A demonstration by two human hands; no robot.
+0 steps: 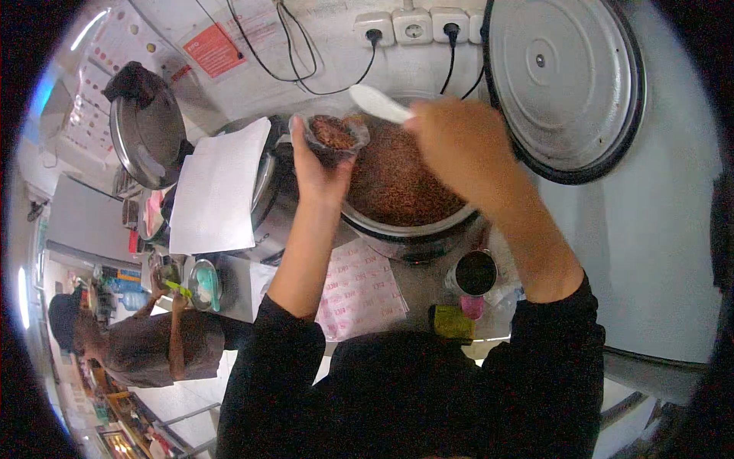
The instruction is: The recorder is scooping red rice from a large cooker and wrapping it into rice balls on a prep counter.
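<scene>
My left hand point(322, 172) holds a small cup point(332, 135) lined with clear plastic, filled with reddish-brown cooked rice, over the left rim of a large rice cooker. My right hand point(459, 149) grips a white rice paddle point(379, 104), its blade pointing left above the cooker, to the right of the cup. Reddish-brown rice point(401, 183) fills the round pot of the rice cooker point(416, 244). The cooker's lid point(565, 74) stands raised at the upper right. Printed food-wrapping paper point(361, 292) lies on the counter in front of the cooker.
A second large cooker point(269, 224) with white sheets point(221, 189) on top stands left. A metal container point(475, 273), a pink cup point(472, 307) and a yellow-green object point(453, 323) sit near the counter's edge. Power sockets point(413, 28) line the wall. Another person point(155, 344) works at left.
</scene>
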